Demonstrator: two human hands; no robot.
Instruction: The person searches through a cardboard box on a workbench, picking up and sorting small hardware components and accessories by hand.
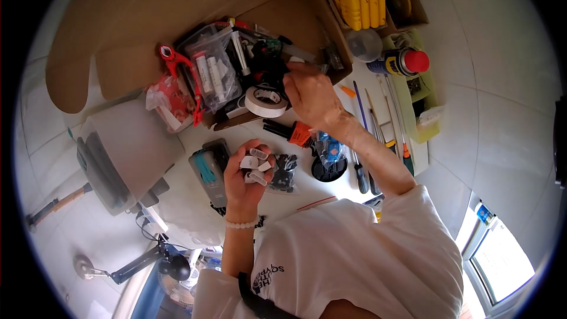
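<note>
My left hand (245, 174), palm up with curled fingers, holds several small white plastic pieces (255, 164) above the white table. My right hand (312, 94) reaches into the open cardboard box (283, 12), its fingers bent down over dark items; whatever lies beneath its fingertips is hidden. Just left of that hand, a roll of white tape (265, 101) rests at the box's near edge. Clear bags with white tubes (211, 77) and a red tool (189, 77) are farther left in the box.
A grey case (208, 172) and a bag of black parts (284, 172) flank my left hand. Right of the box lie screwdrivers (361, 177), a blue can with a red cap (401, 62) and a green tray (434, 124). Yellow cases (357, 3) stand at the back.
</note>
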